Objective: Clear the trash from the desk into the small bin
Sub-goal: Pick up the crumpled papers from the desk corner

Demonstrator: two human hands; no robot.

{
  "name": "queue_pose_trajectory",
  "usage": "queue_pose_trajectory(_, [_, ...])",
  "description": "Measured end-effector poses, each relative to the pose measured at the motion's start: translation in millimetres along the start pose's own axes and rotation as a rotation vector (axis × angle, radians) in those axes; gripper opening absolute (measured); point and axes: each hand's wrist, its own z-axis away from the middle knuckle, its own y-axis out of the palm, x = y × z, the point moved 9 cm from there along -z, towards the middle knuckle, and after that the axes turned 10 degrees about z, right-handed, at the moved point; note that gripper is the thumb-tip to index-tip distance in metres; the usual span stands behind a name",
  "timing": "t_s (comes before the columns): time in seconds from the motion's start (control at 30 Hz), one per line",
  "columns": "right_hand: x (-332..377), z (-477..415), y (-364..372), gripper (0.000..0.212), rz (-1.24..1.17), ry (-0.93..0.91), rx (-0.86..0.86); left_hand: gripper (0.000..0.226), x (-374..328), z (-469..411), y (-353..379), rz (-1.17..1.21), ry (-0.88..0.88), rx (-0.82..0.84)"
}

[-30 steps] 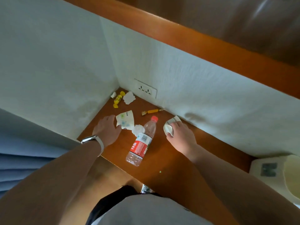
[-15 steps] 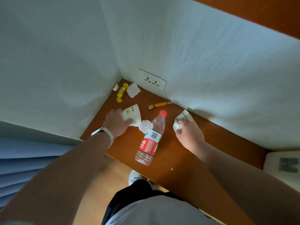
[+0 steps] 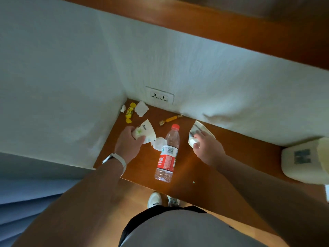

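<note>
On the wooden desk [image 3: 204,177], my left hand [image 3: 129,143] grips a squashed white paper cup [image 3: 146,131] with green print. My right hand [image 3: 206,147] holds a second crumpled paper cup [image 3: 196,130] near the back wall. Between the hands lies a clear plastic bottle [image 3: 167,154] with a red cap and red label, and a crumpled tissue ball [image 3: 158,143] touches its left side. In the corner lie a yellow candy wrapper [image 3: 129,112], a crumpled tissue [image 3: 141,108], a tiny white scrap [image 3: 123,108], and an orange candy wrapper [image 3: 170,119]. The small white bin [image 3: 302,161] stands at the desk's right end.
White walls close the desk at the back and left, with a double socket [image 3: 159,95] just above the desk. A wooden shelf [image 3: 231,29] runs overhead. Blue curtain folds [image 3: 26,202] hang lower left. My shoes [image 3: 160,200] stand on the wooden floor below the desk edge.
My left hand has closed around the green-printed cup, which it only touched before. My right hand has kept its grip on the other cup. The camera has tilted.
</note>
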Motion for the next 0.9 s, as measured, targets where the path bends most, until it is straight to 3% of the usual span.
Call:
queue_pose_trajectory(0.47, [-11,61,-51,0.035,-0.038,0.158,-0.048,0.039,-99,32,27,0.076,0.357,0.169])
queue_pose_trajectory(0.9, [-77,136,-86,0.027,-0.064,0.325,-0.167,0.041,-156,81,95,0.102,0.49,0.341])
